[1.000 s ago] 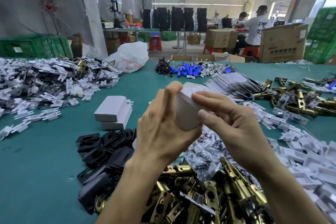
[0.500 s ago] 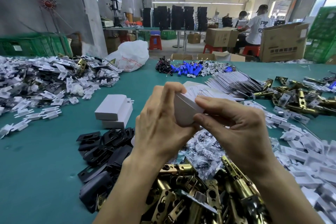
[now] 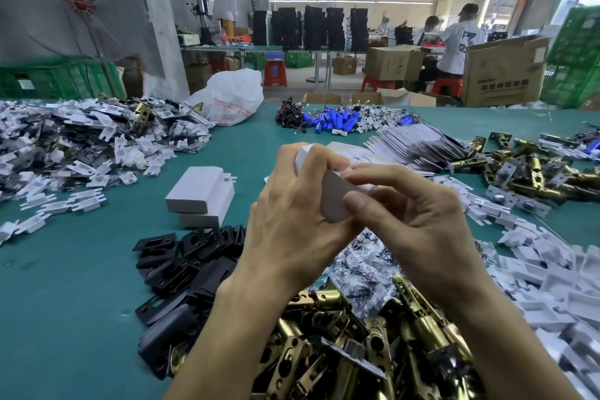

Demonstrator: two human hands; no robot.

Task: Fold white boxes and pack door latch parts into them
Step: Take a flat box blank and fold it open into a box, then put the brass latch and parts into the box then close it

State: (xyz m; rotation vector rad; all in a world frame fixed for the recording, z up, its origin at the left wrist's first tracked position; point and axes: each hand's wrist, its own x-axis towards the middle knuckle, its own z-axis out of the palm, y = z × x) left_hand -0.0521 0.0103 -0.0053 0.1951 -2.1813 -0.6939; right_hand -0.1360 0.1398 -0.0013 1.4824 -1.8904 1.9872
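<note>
Head view: current status

Green table (image 3: 65, 269) carries a brass latch pile (image 3: 341, 351) at the near edge; black plates (image 3: 181, 266) lie to its left; two stacked boxes (image 3: 201, 195) sit beyond them; left hand (image 3: 292, 221) grips the white box (image 3: 334, 201) above the piles; right hand (image 3: 415, 221) pinches its near end between thumb and forefinger.

The left hand (image 3: 292, 217) and the right hand (image 3: 425, 224) are bare. Both forearms (image 3: 224, 338) are bare too. The right thumbnail (image 3: 356, 202) is short and plain.
</note>
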